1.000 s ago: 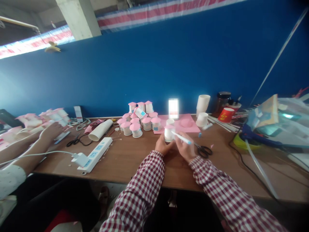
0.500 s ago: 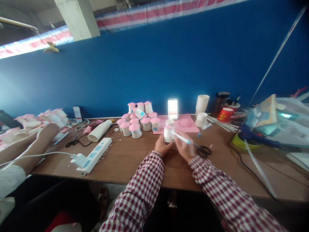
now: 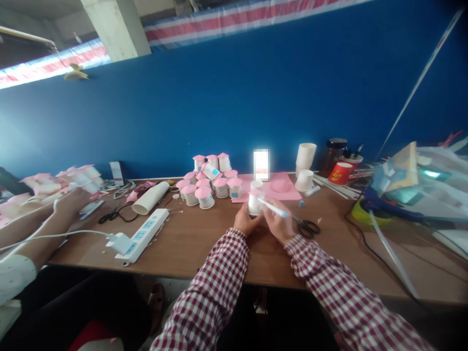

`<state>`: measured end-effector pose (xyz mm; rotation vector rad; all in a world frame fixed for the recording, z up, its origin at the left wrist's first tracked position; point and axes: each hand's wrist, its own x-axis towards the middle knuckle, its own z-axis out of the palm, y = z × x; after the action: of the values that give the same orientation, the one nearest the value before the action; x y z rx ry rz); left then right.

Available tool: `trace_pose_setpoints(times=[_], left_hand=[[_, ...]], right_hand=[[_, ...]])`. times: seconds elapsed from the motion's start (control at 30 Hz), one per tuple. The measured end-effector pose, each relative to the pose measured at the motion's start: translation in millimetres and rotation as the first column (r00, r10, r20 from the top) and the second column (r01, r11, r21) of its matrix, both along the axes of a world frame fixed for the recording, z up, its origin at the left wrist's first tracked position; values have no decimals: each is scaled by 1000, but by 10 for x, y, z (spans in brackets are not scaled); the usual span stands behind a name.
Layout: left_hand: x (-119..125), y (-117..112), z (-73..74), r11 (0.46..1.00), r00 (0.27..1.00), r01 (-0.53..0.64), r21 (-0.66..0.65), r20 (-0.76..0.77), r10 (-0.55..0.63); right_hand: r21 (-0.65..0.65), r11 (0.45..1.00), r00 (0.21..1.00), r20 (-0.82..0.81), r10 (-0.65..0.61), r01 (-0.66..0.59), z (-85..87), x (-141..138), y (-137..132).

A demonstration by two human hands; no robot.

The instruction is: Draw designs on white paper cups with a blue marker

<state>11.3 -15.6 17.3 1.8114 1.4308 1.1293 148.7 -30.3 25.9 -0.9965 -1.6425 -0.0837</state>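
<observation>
My left hand (image 3: 244, 222) is wrapped round a small white paper cup (image 3: 255, 203) held above the brown table (image 3: 204, 243). My right hand (image 3: 280, 225) grips a white pen with a blue tip (image 3: 272, 208), its point against the cup's side. Black scissors (image 3: 307, 226) lie just right of my right hand. Behind the cup lies a pink paper sheet (image 3: 272, 187) with another small cup on it.
A cluster of pink-lidded white cups (image 3: 210, 180) stands at the back centre. A white power strip (image 3: 141, 235) and black scissors (image 3: 111, 214) lie left. Another person's hands (image 3: 69, 201) work at far left among more pink cups. Stacked white cups (image 3: 306, 158), a red cup (image 3: 340, 173) and a glue gun (image 3: 383, 202) are right.
My hands hold the cup and pen in nearly the same place. The other person's hand at the left has shifted slightly.
</observation>
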Motion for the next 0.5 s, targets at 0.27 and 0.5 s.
trace_pose_setpoints(times=[0.27,0.5], left_hand=[[-5,25,-35,1000,1000,-18,23,-18,18],[-5,15,-9,1000,1000,-28,11,-4,29]], right_hand=[[-10,1000,1000,15,11,-11,6,-5,-10],[-23,1000,1000,5,0,1,3,6,-13]])
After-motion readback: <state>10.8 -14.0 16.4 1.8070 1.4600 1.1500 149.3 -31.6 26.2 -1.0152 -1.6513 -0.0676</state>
